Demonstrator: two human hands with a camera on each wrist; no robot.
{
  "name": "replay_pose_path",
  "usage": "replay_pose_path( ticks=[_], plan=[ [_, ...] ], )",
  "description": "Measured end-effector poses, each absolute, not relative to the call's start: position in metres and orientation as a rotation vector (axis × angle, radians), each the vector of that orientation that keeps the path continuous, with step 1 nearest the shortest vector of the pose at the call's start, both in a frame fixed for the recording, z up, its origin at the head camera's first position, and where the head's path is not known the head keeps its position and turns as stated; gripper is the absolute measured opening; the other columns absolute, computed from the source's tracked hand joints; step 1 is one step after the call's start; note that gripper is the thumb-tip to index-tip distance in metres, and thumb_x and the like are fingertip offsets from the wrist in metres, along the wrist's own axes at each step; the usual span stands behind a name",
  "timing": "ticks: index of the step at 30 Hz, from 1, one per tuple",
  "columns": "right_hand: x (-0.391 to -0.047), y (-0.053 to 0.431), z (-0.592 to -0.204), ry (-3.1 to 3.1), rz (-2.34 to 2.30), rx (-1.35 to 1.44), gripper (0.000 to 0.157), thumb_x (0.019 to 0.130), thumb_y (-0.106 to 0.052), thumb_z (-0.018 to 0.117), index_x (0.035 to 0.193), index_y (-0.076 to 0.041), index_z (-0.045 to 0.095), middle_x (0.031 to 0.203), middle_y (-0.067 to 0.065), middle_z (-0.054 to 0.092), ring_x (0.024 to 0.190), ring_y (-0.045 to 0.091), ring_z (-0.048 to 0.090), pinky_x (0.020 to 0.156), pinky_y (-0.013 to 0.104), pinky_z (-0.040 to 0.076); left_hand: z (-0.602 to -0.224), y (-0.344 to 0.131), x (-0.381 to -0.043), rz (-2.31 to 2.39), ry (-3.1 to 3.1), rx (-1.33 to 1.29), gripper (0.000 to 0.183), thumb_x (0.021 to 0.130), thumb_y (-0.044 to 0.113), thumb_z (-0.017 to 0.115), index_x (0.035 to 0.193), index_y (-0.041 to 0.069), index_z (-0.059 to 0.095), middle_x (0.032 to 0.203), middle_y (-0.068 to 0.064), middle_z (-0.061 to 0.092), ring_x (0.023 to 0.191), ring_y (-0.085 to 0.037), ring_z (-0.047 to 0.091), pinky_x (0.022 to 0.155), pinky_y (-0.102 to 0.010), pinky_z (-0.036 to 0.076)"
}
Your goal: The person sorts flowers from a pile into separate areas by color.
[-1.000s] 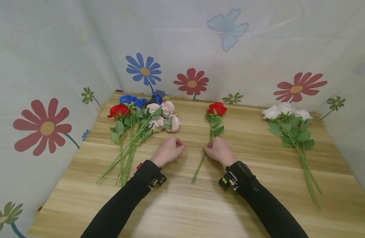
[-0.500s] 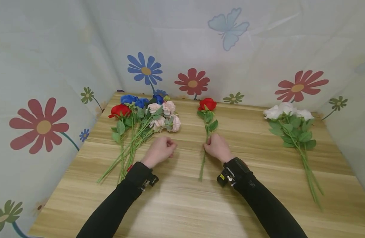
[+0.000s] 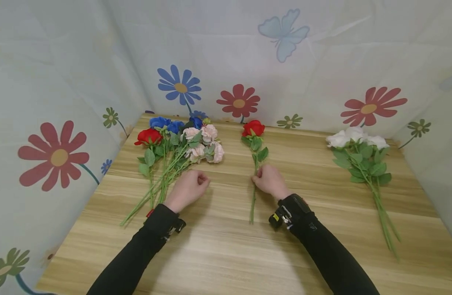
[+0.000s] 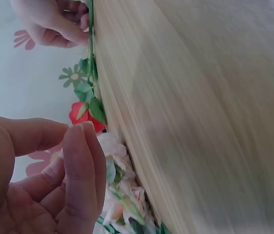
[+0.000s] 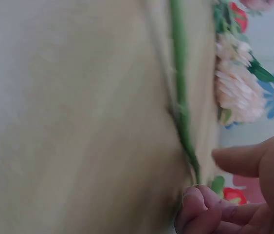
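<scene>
A red artificial rose (image 3: 253,128) with green leaves lies along the middle of the table, its stem (image 5: 179,78) pointing toward me. My right hand (image 3: 271,180) is at the stem below the leaves. In the right wrist view its curled fingertips (image 5: 195,195) are right at the stem, while the thumb is raised clear of it. Nothing is in my left hand (image 3: 187,189), which hovers just right of the left bunch's stems. Its fingers are loosely curled, thumb close to the index finger, in the left wrist view.
At the left lies a bunch with blue flowers (image 3: 160,122), another red rose (image 3: 148,137), and pale pink flowers (image 3: 209,133). White roses (image 3: 354,134) with crossed stems lie at the right. A flower-printed curtain (image 3: 314,78) borders the wooden table (image 3: 226,258).
The middle rose has swung left and now lies almost straight, its stem end shifted right. My left hand has drawn back to the left. My right hand has stayed almost in place.
</scene>
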State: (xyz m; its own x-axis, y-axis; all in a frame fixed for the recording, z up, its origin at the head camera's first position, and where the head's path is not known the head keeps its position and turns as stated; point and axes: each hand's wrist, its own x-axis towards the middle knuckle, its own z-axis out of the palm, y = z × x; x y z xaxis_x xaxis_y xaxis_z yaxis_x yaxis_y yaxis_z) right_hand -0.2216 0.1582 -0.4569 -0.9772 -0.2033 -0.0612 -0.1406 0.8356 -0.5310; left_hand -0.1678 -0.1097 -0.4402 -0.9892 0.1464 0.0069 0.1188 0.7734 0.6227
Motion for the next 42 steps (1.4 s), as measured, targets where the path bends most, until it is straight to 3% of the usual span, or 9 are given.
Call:
replay_pose_path(
  ticks=[5,12,16,22,25,35,42],
  plan=[
    [-0.221,0.166,-0.447,2.830,-1.008,-0.259,0.029,0.098,-0.027,0.062,0.095,0.002,0.065,0.072,0.005,0.060,0.060,0.014,0.052,0.053,0.024,0.041,-0.433,-0.125,-0.162,0.936,2.980,0.243,0.018,0.097,0.018,0.063,0.102,0.005,0.074,0.091,-0.009,0.074,0.078,-0.019,0.067,0.067,-0.032,0.052],
    [-0.204,0.164,-0.431,2.736,-1.365,-0.304,0.024,0.099,-0.019,0.060,0.106,0.004,0.065,0.090,0.016,0.067,0.076,0.020,0.062,0.065,0.025,0.050,-0.419,-0.155,-0.152,0.852,3.094,0.279,0.017,0.098,0.016,0.062,0.101,0.004,0.074,0.087,-0.009,0.075,0.073,-0.019,0.067,0.064,-0.032,0.051],
    [-0.194,0.160,-0.426,2.492,-1.673,-0.218,0.029,0.102,-0.017,0.056,0.116,0.007,0.062,0.096,0.016,0.068,0.082,0.019,0.066,0.073,0.026,0.058,-0.412,-0.173,-0.144,0.771,3.177,0.249,0.015,0.097,0.015,0.064,0.098,0.004,0.074,0.083,-0.010,0.073,0.068,-0.019,0.064,0.060,-0.033,0.049],
    [-0.183,0.154,-0.423,2.024,-2.051,-0.107,0.020,0.106,-0.017,0.050,0.115,0.000,0.057,0.091,-0.002,0.064,0.084,0.010,0.063,0.076,0.019,0.055,-0.408,-0.202,-0.133,0.707,3.222,0.199,0.013,0.096,0.010,0.063,0.098,0.002,0.072,0.087,-0.014,0.072,0.068,-0.022,0.063,0.060,-0.036,0.049],
    [-0.180,0.147,-0.422,1.829,-2.164,-0.062,0.015,0.106,-0.014,0.048,0.114,-0.003,0.055,0.090,-0.003,0.064,0.081,0.008,0.063,0.074,0.018,0.053,-0.411,-0.213,-0.131,0.665,3.236,0.177,0.013,0.095,0.010,0.063,0.099,0.001,0.071,0.089,-0.016,0.072,0.070,-0.024,0.063,0.062,-0.039,0.050],
    [-0.178,0.126,-0.426,1.673,-2.144,0.018,0.021,0.105,-0.013,0.045,0.122,-0.001,0.050,0.091,-0.002,0.062,0.081,0.009,0.060,0.073,0.017,0.050,-0.422,-0.231,-0.126,0.604,3.187,0.124,0.020,0.093,0.013,0.068,0.103,-0.004,0.070,0.091,-0.020,0.071,0.079,-0.031,0.067,0.068,-0.047,0.054],
    [-0.177,0.121,-0.427,1.641,-2.126,-0.032,0.019,0.105,-0.011,0.045,0.120,-0.001,0.050,0.091,-0.001,0.063,0.081,0.009,0.060,0.071,0.018,0.049,-0.433,-0.233,-0.126,0.557,3.162,0.112,0.021,0.094,0.015,0.069,0.101,-0.004,0.070,0.088,-0.017,0.071,0.076,-0.029,0.066,0.066,-0.046,0.054]
  ],
)
